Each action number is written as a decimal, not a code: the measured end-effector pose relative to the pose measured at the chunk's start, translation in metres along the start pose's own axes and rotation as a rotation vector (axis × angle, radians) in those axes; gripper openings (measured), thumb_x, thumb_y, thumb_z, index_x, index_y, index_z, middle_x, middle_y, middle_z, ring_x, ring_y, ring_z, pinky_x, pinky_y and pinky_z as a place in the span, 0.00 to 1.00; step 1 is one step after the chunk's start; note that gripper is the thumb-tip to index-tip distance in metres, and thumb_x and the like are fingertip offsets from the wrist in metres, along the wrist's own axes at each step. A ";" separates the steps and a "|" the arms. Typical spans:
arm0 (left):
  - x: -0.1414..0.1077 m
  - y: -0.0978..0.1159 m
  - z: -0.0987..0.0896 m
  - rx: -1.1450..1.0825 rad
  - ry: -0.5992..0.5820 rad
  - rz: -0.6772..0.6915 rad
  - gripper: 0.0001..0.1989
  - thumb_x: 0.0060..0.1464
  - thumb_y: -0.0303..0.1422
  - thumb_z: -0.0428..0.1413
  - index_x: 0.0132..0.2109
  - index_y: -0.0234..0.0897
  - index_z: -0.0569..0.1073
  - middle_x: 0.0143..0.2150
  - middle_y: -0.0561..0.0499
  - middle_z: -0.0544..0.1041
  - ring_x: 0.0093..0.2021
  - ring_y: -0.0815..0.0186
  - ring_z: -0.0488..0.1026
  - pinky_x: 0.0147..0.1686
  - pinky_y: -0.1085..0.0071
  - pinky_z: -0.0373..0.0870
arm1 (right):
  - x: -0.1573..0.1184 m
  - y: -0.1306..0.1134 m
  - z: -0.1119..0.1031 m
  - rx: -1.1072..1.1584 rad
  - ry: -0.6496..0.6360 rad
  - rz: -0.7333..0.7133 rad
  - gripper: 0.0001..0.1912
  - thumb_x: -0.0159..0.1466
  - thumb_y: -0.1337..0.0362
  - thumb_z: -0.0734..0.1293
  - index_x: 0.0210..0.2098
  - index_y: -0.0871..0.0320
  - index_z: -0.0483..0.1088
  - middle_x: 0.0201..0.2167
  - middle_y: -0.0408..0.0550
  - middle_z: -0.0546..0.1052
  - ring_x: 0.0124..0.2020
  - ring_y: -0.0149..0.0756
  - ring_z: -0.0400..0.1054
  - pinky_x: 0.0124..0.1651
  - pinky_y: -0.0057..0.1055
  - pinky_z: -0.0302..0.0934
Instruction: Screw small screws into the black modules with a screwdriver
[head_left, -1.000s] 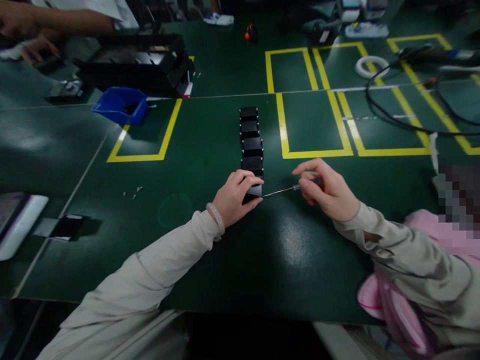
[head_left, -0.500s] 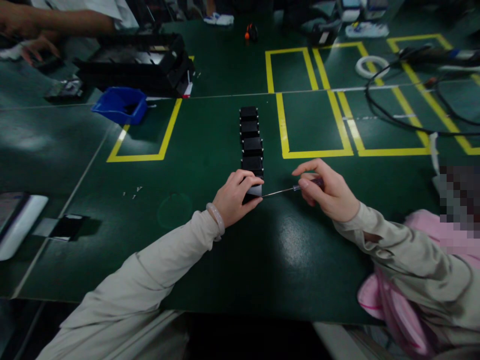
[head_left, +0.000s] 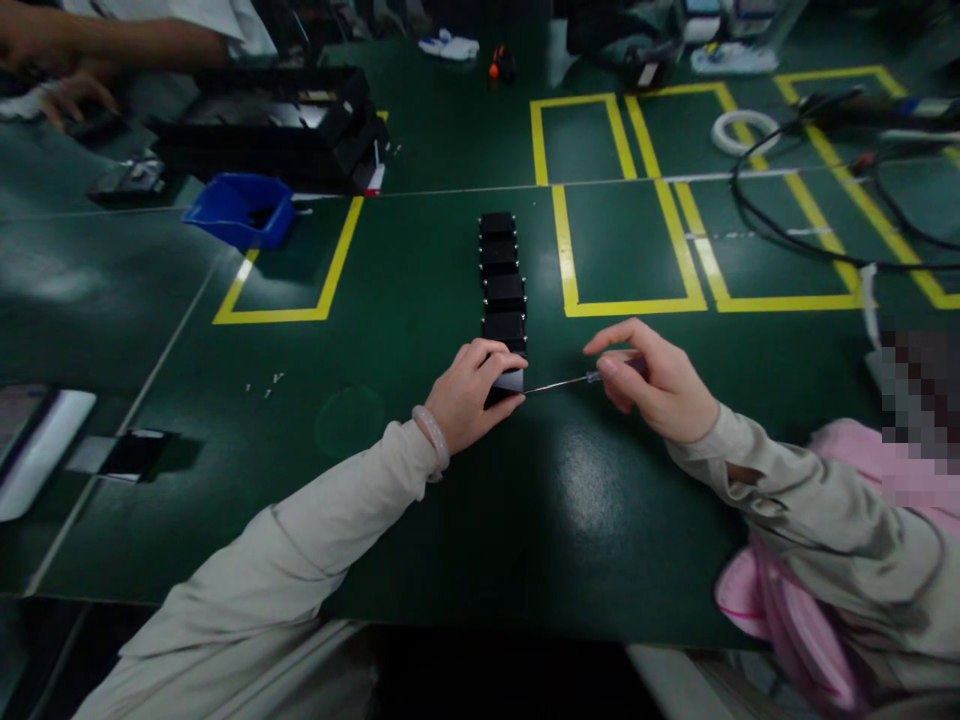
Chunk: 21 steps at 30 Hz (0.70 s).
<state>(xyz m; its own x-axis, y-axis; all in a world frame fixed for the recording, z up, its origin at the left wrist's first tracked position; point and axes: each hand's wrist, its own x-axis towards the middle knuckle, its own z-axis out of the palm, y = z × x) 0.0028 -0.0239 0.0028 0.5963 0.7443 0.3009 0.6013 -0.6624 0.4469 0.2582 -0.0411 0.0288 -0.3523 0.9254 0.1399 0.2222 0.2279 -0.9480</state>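
Note:
My left hand (head_left: 474, 393) grips the near black block (head_left: 509, 381) at the close end of a column of several black blocks (head_left: 505, 292), its fingers covering much of it. Small bright screws show along the sides of the column. In my right hand (head_left: 654, 378) is a screwdriver (head_left: 594, 377), held by its handle between thumb and fingers, with the index finger extended. The thin shaft points left and its tip meets the near right corner of the gripped block. Several loose screws (head_left: 277, 379) lie on the green table (head_left: 450, 560), left of my left hand.
A blue bin (head_left: 244, 210) and a black tray (head_left: 270, 135) stand at the back left, beside another person's hand (head_left: 79, 95). Yellow tape outlines, a white ring (head_left: 745, 134) and a black cable lie at the right. Pink cloth (head_left: 802, 620) hangs near my right sleeve.
A white item at the far edge has shifted slightly right. Both my hands, the block and the screwdriver look nearly unmoved.

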 end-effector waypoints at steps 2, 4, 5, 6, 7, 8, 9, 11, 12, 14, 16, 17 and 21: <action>0.000 0.000 0.000 -0.001 0.004 0.002 0.16 0.58 0.31 0.59 0.53 0.36 0.68 0.51 0.43 0.69 0.52 0.56 0.68 0.52 0.56 0.69 | 0.000 -0.001 0.000 0.002 0.002 0.008 0.06 0.69 0.61 0.61 0.42 0.57 0.63 0.15 0.32 0.61 0.13 0.24 0.56 0.16 0.23 0.50; -0.001 0.000 0.000 -0.002 0.001 -0.003 0.16 0.58 0.31 0.59 0.53 0.37 0.68 0.51 0.43 0.69 0.52 0.56 0.68 0.52 0.56 0.69 | 0.000 0.000 -0.001 -0.002 0.000 0.005 0.06 0.69 0.62 0.61 0.43 0.57 0.63 0.16 0.33 0.61 0.13 0.24 0.56 0.16 0.23 0.50; -0.001 0.000 0.000 -0.003 0.000 -0.006 0.16 0.58 0.31 0.59 0.53 0.37 0.68 0.51 0.44 0.69 0.52 0.56 0.68 0.52 0.56 0.69 | -0.001 0.000 -0.001 -0.006 -0.004 0.000 0.06 0.69 0.62 0.61 0.43 0.57 0.63 0.16 0.33 0.61 0.14 0.24 0.57 0.17 0.23 0.51; -0.001 0.000 0.000 -0.004 -0.001 -0.008 0.17 0.58 0.31 0.59 0.53 0.37 0.68 0.51 0.44 0.69 0.52 0.56 0.68 0.52 0.56 0.69 | -0.001 0.001 -0.001 -0.012 -0.006 -0.005 0.06 0.70 0.62 0.61 0.44 0.57 0.63 0.17 0.33 0.62 0.14 0.24 0.57 0.18 0.23 0.51; 0.000 0.000 0.000 -0.004 -0.002 -0.009 0.17 0.58 0.31 0.59 0.53 0.37 0.68 0.51 0.44 0.69 0.52 0.56 0.68 0.52 0.56 0.69 | -0.001 0.001 -0.001 -0.017 -0.007 -0.009 0.06 0.70 0.62 0.61 0.45 0.56 0.63 0.17 0.33 0.62 0.15 0.24 0.57 0.18 0.24 0.52; 0.000 0.000 0.000 -0.005 -0.002 -0.009 0.17 0.58 0.31 0.59 0.53 0.37 0.68 0.51 0.44 0.69 0.52 0.56 0.68 0.52 0.56 0.69 | -0.001 0.002 -0.001 -0.021 -0.006 -0.010 0.06 0.70 0.62 0.61 0.45 0.56 0.62 0.17 0.34 0.62 0.15 0.24 0.58 0.19 0.24 0.53; 0.000 0.000 0.000 -0.006 -0.001 -0.008 0.17 0.58 0.31 0.59 0.53 0.37 0.68 0.51 0.43 0.69 0.52 0.56 0.68 0.52 0.56 0.69 | -0.001 0.002 -0.001 -0.020 -0.005 -0.010 0.07 0.70 0.61 0.61 0.45 0.56 0.62 0.17 0.34 0.62 0.15 0.25 0.58 0.19 0.24 0.53; 0.000 0.000 0.000 -0.007 0.002 -0.003 0.17 0.58 0.31 0.59 0.53 0.37 0.68 0.51 0.43 0.69 0.52 0.56 0.68 0.52 0.56 0.69 | 0.000 0.001 -0.001 -0.010 -0.001 -0.006 0.07 0.70 0.61 0.61 0.45 0.56 0.62 0.17 0.33 0.62 0.15 0.25 0.57 0.18 0.24 0.53; 0.000 0.000 0.000 -0.007 0.004 -0.002 0.17 0.58 0.31 0.59 0.53 0.37 0.68 0.51 0.43 0.69 0.52 0.56 0.68 0.52 0.56 0.69 | 0.000 0.001 0.000 -0.001 -0.001 -0.003 0.07 0.70 0.60 0.61 0.44 0.56 0.62 0.16 0.33 0.61 0.14 0.25 0.57 0.18 0.24 0.52; 0.000 0.000 0.001 -0.007 0.009 0.003 0.16 0.58 0.30 0.59 0.53 0.37 0.68 0.51 0.44 0.69 0.52 0.56 0.68 0.52 0.56 0.69 | 0.000 0.000 0.000 0.012 -0.001 0.006 0.07 0.70 0.59 0.61 0.43 0.56 0.63 0.15 0.32 0.61 0.13 0.25 0.57 0.17 0.23 0.51; 0.000 0.000 0.001 -0.007 0.010 0.007 0.16 0.58 0.31 0.58 0.53 0.37 0.68 0.51 0.43 0.69 0.52 0.56 0.68 0.53 0.55 0.69 | 0.000 -0.001 0.000 0.011 -0.001 0.013 0.07 0.70 0.60 0.61 0.42 0.56 0.63 0.15 0.32 0.60 0.13 0.24 0.57 0.16 0.23 0.50; -0.001 0.000 0.001 -0.006 0.008 0.006 0.16 0.58 0.31 0.58 0.53 0.37 0.68 0.51 0.43 0.69 0.52 0.56 0.68 0.53 0.55 0.69 | -0.001 -0.001 0.000 0.006 -0.003 0.014 0.06 0.70 0.61 0.61 0.43 0.56 0.63 0.15 0.33 0.61 0.13 0.24 0.57 0.16 0.23 0.51; 0.000 0.000 0.000 -0.007 0.000 -0.007 0.16 0.58 0.31 0.58 0.53 0.38 0.68 0.52 0.44 0.69 0.52 0.55 0.68 0.53 0.54 0.69 | -0.002 0.000 -0.001 -0.020 -0.004 -0.009 0.07 0.70 0.62 0.61 0.45 0.56 0.62 0.18 0.34 0.62 0.15 0.25 0.58 0.20 0.25 0.52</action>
<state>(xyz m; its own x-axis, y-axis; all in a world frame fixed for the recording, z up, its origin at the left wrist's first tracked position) 0.0029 -0.0244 0.0026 0.5918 0.7492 0.2975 0.6017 -0.6562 0.4553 0.2598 -0.0421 0.0286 -0.3579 0.9221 0.1473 0.2373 0.2424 -0.9407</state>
